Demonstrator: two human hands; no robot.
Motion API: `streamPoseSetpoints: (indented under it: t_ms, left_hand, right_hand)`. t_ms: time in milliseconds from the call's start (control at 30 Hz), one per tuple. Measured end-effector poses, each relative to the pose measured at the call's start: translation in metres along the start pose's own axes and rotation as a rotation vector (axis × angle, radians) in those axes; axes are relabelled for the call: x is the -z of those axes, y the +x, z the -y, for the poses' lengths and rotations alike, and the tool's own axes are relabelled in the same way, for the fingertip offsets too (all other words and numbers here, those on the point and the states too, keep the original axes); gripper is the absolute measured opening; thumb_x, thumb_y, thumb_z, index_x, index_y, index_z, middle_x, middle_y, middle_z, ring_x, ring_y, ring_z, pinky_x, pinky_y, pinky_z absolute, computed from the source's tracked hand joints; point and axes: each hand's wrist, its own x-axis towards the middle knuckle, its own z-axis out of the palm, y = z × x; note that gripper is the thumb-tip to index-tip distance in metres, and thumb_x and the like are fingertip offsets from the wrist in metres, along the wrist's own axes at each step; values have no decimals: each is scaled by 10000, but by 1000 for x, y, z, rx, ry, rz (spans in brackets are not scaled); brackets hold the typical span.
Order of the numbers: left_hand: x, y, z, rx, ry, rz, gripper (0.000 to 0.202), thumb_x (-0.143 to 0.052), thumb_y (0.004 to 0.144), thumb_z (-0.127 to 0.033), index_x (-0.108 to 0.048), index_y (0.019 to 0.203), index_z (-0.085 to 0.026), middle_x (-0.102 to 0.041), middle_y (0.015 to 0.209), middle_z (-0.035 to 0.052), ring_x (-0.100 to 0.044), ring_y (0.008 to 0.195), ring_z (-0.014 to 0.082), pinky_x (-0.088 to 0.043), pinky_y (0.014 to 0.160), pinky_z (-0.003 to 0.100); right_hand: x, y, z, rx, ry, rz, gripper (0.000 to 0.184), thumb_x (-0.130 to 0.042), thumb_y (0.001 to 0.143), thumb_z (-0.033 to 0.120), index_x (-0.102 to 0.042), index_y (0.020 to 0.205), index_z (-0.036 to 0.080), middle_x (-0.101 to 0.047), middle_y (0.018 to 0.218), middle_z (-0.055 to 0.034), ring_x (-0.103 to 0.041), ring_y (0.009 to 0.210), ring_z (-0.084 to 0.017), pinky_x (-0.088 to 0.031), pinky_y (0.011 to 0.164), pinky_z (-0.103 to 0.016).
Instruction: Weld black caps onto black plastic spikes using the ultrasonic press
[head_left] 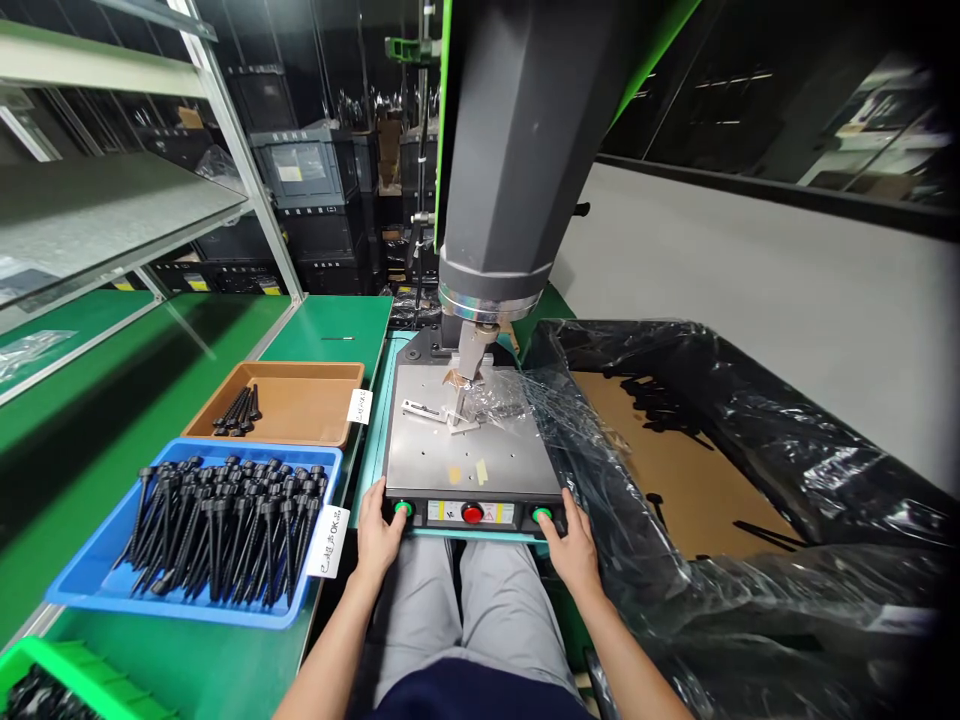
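My left hand rests at the left front corner of the machine base, its thumb on a green push button. At the opposite corner, my right hand has its thumb on the other green button. Both hands have their fingers stretched along the base's sides, apart from the thumbs. A red button sits between them. Above the metal plate, a metal press head tip reaches down to a small fixture. Clear plastic film lies around it; any part underneath cannot be made out.
At left, a blue tray holds many black, long-stemmed parts. Behind it, a brown tray holds several more. A green basket stands front left. At right is a large bin lined with black plastic, with black parts on cardboard.
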Motion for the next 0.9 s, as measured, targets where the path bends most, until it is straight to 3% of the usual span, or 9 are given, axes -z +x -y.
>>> streamPoseSetpoints:
  t_ms: [200,367,500,633,800,900]
  left_hand:
    - [3,10,-7,105,-35,-22,460,-587,812,-316,-569,1257,-198,-571,1264,123,-532,1214,276,-400,1070,478]
    - [4,35,-41,53,-56,-132,333,-583,809,-281,-637,1120,-177,-576,1241,133,-526,1201,273,-391,1063,466]
    - [-12,61,-80,4,-333,10,287,-588,822,-262,-642,1097,-198,-602,1222,114,-561,1153,229,-463,969,399]
    - [-33,92,-113,-36,-529,115,195,-641,791,-252,-678,975,-202,-577,1285,112,-552,1172,213,-449,966,379]
    - [-51,128,-132,-12,-579,213,140,-715,724,-240,-711,846,-170,-486,1388,142,-521,1210,239,-431,961,371]
    - [-56,141,-136,-4,-604,267,152,-713,718,-240,-711,847,-161,-597,1244,141,-584,1084,219,-451,900,344]
  right_hand:
    - [0,0,0,-19,2,14,800,-462,819,679,-393,1447,188,-460,1382,-176,-462,1267,-345,-377,1046,-502]
    - [1,1,1,-17,15,16,795,-480,817,663,-402,1440,176,-465,1381,-183,-464,1266,-347,-379,1041,-500]
    - [0,2,-1,-11,44,-2,786,-491,807,667,-430,1420,179,-489,1364,-178,-479,1252,-336,-389,1035,-487]
    - [7,8,0,-80,103,10,756,-505,784,680,-513,1352,181,-550,1298,-175,-530,1190,-346,-444,972,-496]
    - [21,24,23,-53,140,-125,575,-506,810,613,-669,1113,152,-628,1126,-178,-629,989,-303,-468,944,-483]
    - [15,37,46,-92,365,-82,518,-563,799,561,-652,1118,163,-643,1142,-164,-641,982,-290,-499,912,-483]
